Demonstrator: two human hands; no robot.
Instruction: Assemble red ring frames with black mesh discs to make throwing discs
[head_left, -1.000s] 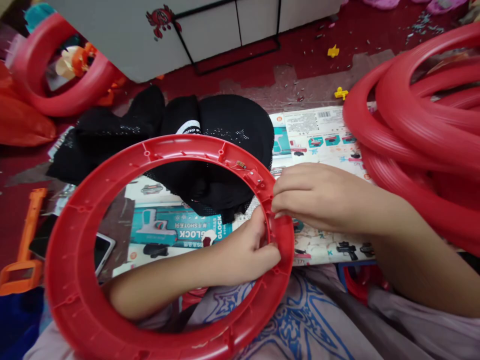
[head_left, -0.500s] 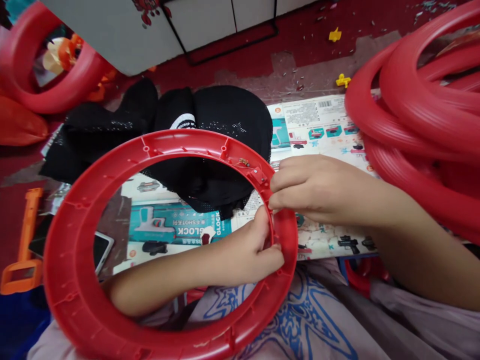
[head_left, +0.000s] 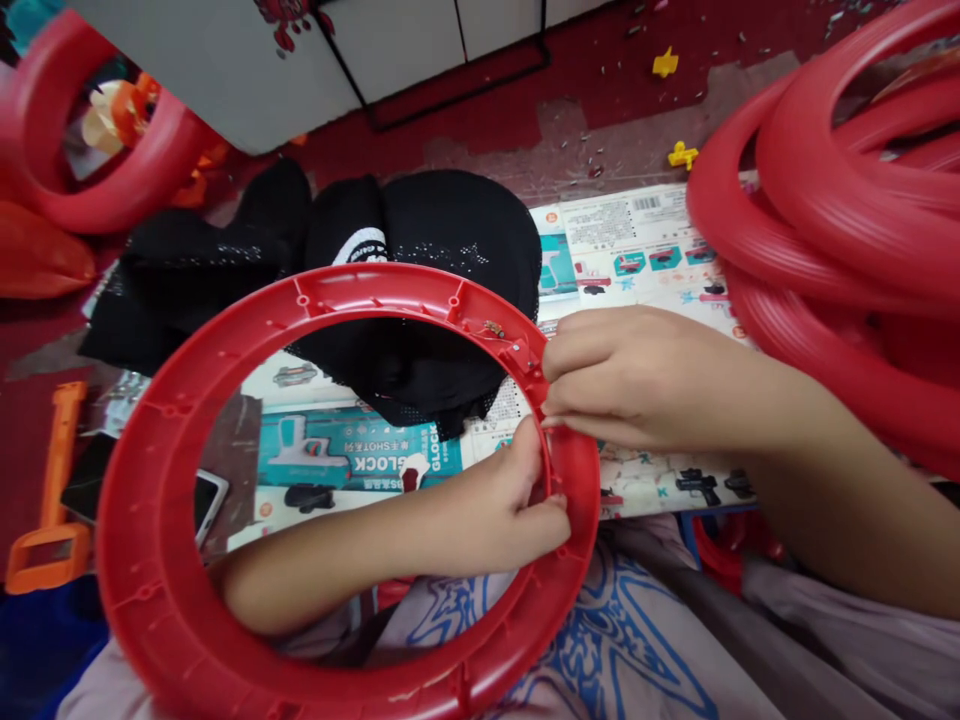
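Note:
A red plastic ring point(head_left: 150, 490), a hollow half shell with its ribbed channel facing up, lies tilted over my lap. My left hand point(head_left: 514, 510) reaches through the ring's opening and is closed around its inner rim on the right side. Just above it, my right hand point(head_left: 626, 375) is closed in a pinch at the channel; what lies between its fingertips is hidden. Close to those fingertips, a small electronic part point(head_left: 493, 328) with thin wires sits inside the channel.
Several red rings point(head_left: 840, 220) are piled at the right. Behind the held ring lies a black cap point(head_left: 465, 230) on printed cardboard point(head_left: 622, 225). An orange plastic piece point(head_left: 56, 500) and a phone point(head_left: 210, 500) are at left. Yellow pieces point(head_left: 681, 155) lie on the red floor.
The ring has shifted slightly to the right, most visibly at its left side. Both hands keep nearly the same place and grip.

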